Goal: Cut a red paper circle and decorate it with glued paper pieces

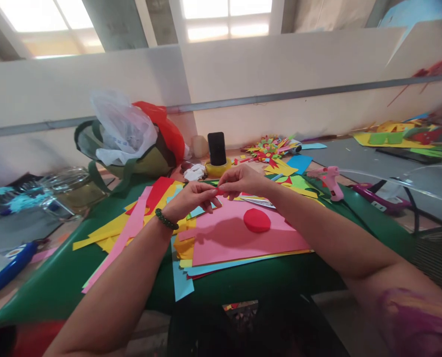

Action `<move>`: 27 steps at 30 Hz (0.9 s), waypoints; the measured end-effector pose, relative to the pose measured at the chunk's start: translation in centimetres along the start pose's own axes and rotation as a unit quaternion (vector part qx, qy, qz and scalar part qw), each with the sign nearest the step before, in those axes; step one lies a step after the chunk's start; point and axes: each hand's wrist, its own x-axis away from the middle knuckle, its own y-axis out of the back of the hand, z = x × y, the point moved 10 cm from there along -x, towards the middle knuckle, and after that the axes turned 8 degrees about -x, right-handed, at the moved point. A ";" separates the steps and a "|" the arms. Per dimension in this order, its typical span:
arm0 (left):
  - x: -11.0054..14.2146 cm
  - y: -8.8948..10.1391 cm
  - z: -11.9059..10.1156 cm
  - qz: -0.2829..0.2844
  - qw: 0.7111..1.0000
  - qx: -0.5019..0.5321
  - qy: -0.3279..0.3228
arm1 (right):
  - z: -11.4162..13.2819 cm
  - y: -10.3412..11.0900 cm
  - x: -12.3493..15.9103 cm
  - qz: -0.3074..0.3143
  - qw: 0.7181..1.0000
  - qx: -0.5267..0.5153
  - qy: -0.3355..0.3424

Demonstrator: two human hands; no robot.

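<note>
My left hand (194, 199), with a green bead bracelet (166, 219) on its wrist, is pinched at the fingertips. Opposite it, my right hand (242, 181) pinches too, and the fingertips of both meet on a small red paper piece (220, 191), mostly hidden by the fingers. Below them lies a pink paper sheet (221, 245) on top of a stack of coloured sheets. A round red paper disc (257, 220) rests on the pink sheet. Scissors (258, 202) lie just beyond, partly behind my right forearm.
A pink glue gun (330, 182) stands at the right on the green tabletop (72, 282). Yellow, pink and red paper strips (137, 218) are spread at the left. A phone (217, 148) stands upright at the back, between a stuffed bag (131, 158) and a colourful paper cluster (271, 148).
</note>
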 end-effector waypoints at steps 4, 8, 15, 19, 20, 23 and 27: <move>0.0 0.5 -0.7 -0.018 0.999 -0.028 -0.023 | 0.2 0.4 -0.2 -0.003 1.000 -0.011 0.019; 0.0 0.9 -0.7 -0.026 0.999 -0.020 -0.023 | 0.1 1.0 -0.4 -0.018 0.999 -0.018 0.031; -0.2 0.6 1.9 -0.006 0.997 0.039 0.065 | -0.2 0.5 -0.8 0.000 0.999 0.006 0.050; -0.1 0.5 2.0 0.018 0.996 0.055 0.068 | 1.1 -0.3 -0.2 0.023 0.993 0.057 0.105; -0.1 0.5 2.0 0.021 0.996 0.057 0.069 | 1.6 -0.5 0.0 0.028 0.989 0.072 0.122; 0.0 0.5 1.7 0.028 0.996 0.045 0.068 | 2.5 -0.8 0.4 0.043 0.977 0.119 0.170; 0.0 0.5 1.7 0.032 0.997 0.017 0.070 | 3.1 -0.9 0.6 0.053 0.960 0.181 0.207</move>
